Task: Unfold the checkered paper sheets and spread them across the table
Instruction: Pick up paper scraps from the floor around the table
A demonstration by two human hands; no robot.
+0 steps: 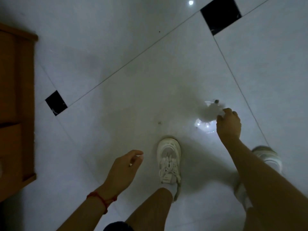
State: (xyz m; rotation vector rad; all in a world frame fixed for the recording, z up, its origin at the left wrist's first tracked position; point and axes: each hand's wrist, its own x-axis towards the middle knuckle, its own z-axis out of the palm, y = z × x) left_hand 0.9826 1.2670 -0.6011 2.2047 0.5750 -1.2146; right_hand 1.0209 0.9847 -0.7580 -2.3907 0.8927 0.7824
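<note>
Wooden furniture (16, 104) stands at the left edge on the pale tiled floor (116, 47). Left hand (124, 167) hangs with loosely curled fingers, holding nothing; right hand (229, 125) looks curled, its grip unclear. No checkered paper shows.

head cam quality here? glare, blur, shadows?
Head view: dim overall; ceiling-light glare on the glossy floor at top and beside the right hand; right shoe motion-blurred, left shoe sharper; soft shadows pool around the feet; wide-angle bends the wooden cabinet.
</note>
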